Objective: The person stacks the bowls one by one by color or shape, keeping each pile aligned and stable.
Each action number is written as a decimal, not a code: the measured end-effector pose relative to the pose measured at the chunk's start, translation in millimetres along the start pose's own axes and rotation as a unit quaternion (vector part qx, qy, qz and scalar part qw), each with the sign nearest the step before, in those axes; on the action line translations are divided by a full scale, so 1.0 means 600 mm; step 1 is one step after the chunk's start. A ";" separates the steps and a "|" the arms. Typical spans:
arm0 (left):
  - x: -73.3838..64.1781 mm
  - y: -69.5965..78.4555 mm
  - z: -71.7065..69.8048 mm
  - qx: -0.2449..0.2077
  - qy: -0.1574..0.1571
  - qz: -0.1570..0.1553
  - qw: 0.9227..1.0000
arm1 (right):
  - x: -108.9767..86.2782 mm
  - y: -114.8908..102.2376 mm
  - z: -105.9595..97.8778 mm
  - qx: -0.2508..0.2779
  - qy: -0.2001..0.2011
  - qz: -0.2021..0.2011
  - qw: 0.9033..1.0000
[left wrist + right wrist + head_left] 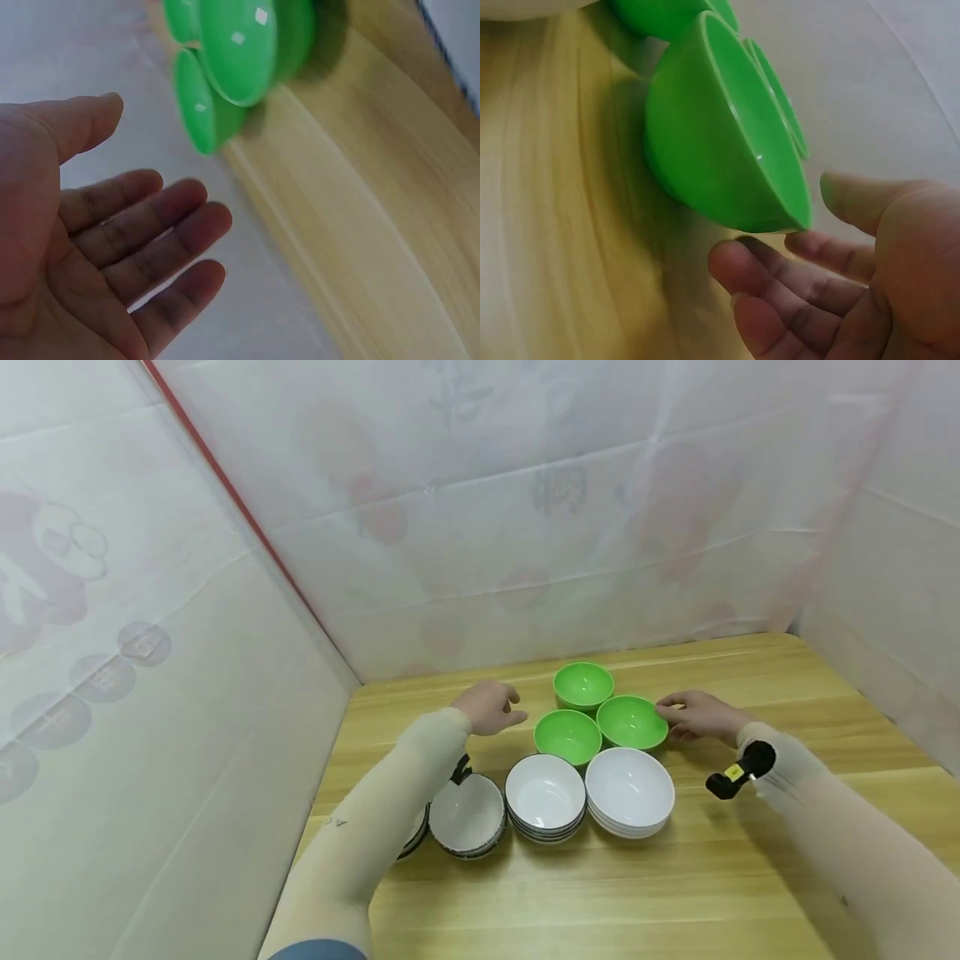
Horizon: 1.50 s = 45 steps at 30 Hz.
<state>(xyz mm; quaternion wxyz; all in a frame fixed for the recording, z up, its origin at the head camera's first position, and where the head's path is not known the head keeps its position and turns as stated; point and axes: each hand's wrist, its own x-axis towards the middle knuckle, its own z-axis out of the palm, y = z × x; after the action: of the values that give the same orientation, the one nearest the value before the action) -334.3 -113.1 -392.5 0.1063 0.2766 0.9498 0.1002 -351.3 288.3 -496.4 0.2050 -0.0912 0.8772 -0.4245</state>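
Three green bowls sit close together on the table: a back one [582, 685], a front-left one [567, 737] and a right one [632, 722]. My right hand [699, 716] is at the outer rim of the right bowl. In the right wrist view its thumb [855, 199] lies beyond that rim, with relaxed fingers [795, 292] just below the edge, not closed round it. My left hand [489, 707] hovers left of the front-left bowl, holding nothing. Its palm and spread fingers [161, 225] show in the left wrist view, apart from the green bowls.
Nearer me stand a stack of white bowls [630, 789], a stack of dark-rimmed white bowls [545, 793] and grey-white speckled bowls [468, 814]. More dark-rimmed bowls are partly hidden by my left sleeve [397, 793]. White sheeting [480, 568] encloses the wooden table [600, 902].
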 end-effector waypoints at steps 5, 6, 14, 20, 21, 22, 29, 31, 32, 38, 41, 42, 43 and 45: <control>0.042 -0.003 0.019 0.021 -0.030 -0.023 0.999 | -0.006 0.001 0.012 0.003 -0.011 -0.001 1.000; 0.047 -0.001 0.022 0.026 -0.034 -0.026 0.999 | -0.007 0.001 0.013 0.003 -0.012 0.001 1.000; 0.069 0.023 0.053 0.056 -0.070 -0.027 0.996 | -0.008 0.010 0.018 -0.009 0.006 -0.008 1.000; 0.070 0.032 0.068 0.072 -0.085 -0.025 0.993 | -0.021 0.028 -0.004 -0.025 0.030 -0.015 0.999; 0.070 0.032 0.069 0.072 -0.085 -0.028 0.993 | -0.026 0.029 -0.007 -0.026 0.032 -0.016 0.999; 0.069 0.032 0.070 0.072 -0.087 -0.030 0.993 | -0.032 0.030 -0.010 -0.029 0.033 -0.017 0.999; 0.068 0.030 0.075 0.066 -0.095 -0.037 0.993 | -0.097 0.029 -0.023 -0.057 0.010 -0.022 0.998; 0.068 0.028 0.076 0.064 -0.097 -0.037 0.992 | -0.115 0.030 -0.026 -0.065 -0.001 -0.022 0.998; 0.068 0.027 0.077 0.064 -0.098 -0.039 0.992 | -0.123 0.032 -0.027 -0.068 -0.006 -0.022 0.997; 0.068 0.015 0.080 0.065 -0.104 -0.046 0.991 | -0.155 0.039 -0.024 -0.066 -0.019 -0.021 0.997; 0.064 0.010 0.082 0.069 -0.108 -0.047 0.991 | -0.163 0.044 -0.013 -0.055 -0.032 -0.019 0.998; 0.063 0.009 0.082 0.069 -0.109 -0.048 0.990 | -0.165 0.045 -0.009 -0.050 -0.036 -0.014 0.998; 0.062 0.008 0.082 0.070 -0.111 -0.048 0.990 | -0.167 0.046 -0.006 -0.047 -0.042 -0.013 0.998; 0.061 0.008 0.082 0.071 -0.116 -0.047 0.990 | -0.170 0.046 0.000 -0.040 -0.055 -0.010 0.998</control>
<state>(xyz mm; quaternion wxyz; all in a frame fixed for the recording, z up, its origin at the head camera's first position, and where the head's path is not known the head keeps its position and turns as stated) -349.4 -82.6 -443.4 0.2004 0.2479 0.9478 -0.0056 -259.2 339.4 -489.5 0.2446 -0.1310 0.8798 -0.3859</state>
